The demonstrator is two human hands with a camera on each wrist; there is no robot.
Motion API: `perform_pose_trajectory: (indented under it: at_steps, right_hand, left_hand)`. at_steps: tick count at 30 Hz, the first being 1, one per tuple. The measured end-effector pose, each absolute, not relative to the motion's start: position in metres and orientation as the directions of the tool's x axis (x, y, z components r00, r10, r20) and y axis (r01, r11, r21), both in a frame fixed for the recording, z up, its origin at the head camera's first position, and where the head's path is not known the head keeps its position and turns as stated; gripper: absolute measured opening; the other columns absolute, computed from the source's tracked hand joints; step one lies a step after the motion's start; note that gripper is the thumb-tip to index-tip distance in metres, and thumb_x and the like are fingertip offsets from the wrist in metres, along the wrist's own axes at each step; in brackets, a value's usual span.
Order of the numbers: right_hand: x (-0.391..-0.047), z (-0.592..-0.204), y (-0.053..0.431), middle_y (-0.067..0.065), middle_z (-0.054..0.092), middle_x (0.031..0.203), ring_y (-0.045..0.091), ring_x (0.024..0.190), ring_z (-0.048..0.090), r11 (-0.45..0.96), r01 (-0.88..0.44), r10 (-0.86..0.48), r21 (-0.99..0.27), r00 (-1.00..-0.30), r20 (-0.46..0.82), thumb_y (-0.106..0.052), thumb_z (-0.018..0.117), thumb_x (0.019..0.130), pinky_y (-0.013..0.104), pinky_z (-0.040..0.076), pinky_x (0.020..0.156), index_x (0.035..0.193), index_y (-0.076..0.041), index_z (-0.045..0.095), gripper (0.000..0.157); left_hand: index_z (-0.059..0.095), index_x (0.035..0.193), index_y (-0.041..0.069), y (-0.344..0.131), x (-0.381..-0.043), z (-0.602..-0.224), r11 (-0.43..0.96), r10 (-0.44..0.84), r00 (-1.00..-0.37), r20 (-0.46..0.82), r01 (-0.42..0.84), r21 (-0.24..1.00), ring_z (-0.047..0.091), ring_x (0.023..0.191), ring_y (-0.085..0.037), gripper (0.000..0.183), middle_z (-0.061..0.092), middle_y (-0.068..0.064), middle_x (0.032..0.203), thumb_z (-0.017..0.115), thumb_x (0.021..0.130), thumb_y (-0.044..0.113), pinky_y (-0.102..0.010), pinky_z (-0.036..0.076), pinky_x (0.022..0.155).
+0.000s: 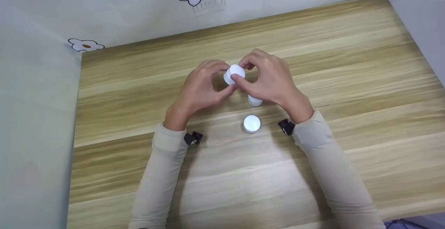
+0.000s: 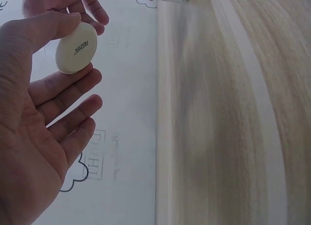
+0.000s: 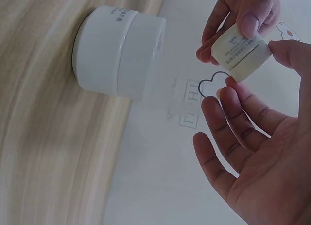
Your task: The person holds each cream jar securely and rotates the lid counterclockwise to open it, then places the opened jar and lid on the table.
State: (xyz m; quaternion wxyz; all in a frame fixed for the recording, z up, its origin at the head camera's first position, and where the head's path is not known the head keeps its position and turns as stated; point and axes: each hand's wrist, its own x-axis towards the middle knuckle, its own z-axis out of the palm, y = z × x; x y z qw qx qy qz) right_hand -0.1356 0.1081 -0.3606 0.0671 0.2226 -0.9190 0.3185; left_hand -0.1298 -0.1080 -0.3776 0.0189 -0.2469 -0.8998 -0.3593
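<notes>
Above the tabletop, a small white cream jar [image 1: 235,73] is held between both hands. My left hand [image 1: 201,86] grips the jar's body between thumb and fingers; in the left wrist view the jar's underside [image 2: 80,47] shows dark printed characters. With thumb and fingertips, my right hand [image 1: 273,78] pinches the lid [image 3: 250,64], and a thin seam runs between lid and body. A second white jar [image 1: 255,101] stands below the right hand, partly covered by it. Nearer to me stands a third white jar [image 1: 251,123], upright with its lid facing up.
The wood-grain table [image 1: 121,117] reaches back to a pale wall sheet [image 1: 139,10] printed with flowers. Further pale sheets rise along the left and right sides. A dark cable [image 1: 405,223] lies past the table's front right corner.
</notes>
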Motion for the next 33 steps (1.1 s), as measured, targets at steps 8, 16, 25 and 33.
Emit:
perform_pose_trajectory:
  at_steps: [8, 16, 25, 33]
  right_hand:
    - [-0.1368, -0.3601, 0.1076, 0.000, 0.073, 0.096, 0.020, 0.091, 0.069, 0.706, -0.438, -0.340, -0.556, -0.899, 0.277, -0.061, 0.071, 0.084, 0.040, 0.052, 0.077, 0.098, -0.016, 0.075, 0.048]
    - [-0.1369, -0.3617, 0.1078, 0.000, 0.073, 0.090, 0.018, 0.085, 0.070, 0.732, -0.425, -0.321, -0.533, -0.905, 0.280, -0.065, 0.070, 0.083, 0.040, 0.052, 0.074, 0.091, -0.016, 0.076, 0.050]
    - [-0.1366, -0.3648, 0.1070, 0.001, 0.073, 0.096, 0.018, 0.091, 0.069, 0.700, -0.463, -0.360, -0.544, -0.886, 0.292, -0.056, 0.071, 0.086, 0.040, 0.053, 0.077, 0.098, -0.015, 0.076, 0.043]
    - [-0.1348, -0.3628, 0.1058, -0.001, 0.071, 0.097, 0.019, 0.092, 0.068, 0.678, -0.481, -0.391, -0.555, -0.876, 0.282, -0.049, 0.072, 0.085, 0.038, 0.053, 0.076, 0.101, -0.016, 0.075, 0.036]
  left_hand:
    - [0.071, 0.117, 0.019, -0.1086, -0.1301, -0.3763, 0.626, 0.417, -0.882, 0.220, 0.454, 0.634, 0.059, 0.123, -0.014, 0.042, 0.070, 0.004, 0.121, 0.072, 0.088, 0.049, -0.037, 0.046, 0.111]
    - [0.072, 0.116, 0.018, -0.1095, -0.1295, -0.3769, 0.628, 0.406, -0.881, 0.242, 0.462, 0.627, 0.060, 0.122, -0.014, 0.043, 0.070, 0.003, 0.121, 0.073, 0.087, 0.050, -0.035, 0.047, 0.110]
    - [0.071, 0.116, 0.018, -0.1089, -0.1302, -0.3782, 0.626, 0.415, -0.882, 0.223, 0.455, 0.633, 0.060, 0.121, -0.014, 0.041, 0.071, 0.002, 0.120, 0.073, 0.088, 0.047, -0.035, 0.047, 0.109]
    - [0.071, 0.118, 0.015, -0.1099, -0.1305, -0.3787, 0.623, 0.426, -0.880, 0.207, 0.452, 0.638, 0.059, 0.123, -0.015, 0.040, 0.070, 0.001, 0.123, 0.073, 0.087, 0.041, -0.036, 0.047, 0.109]
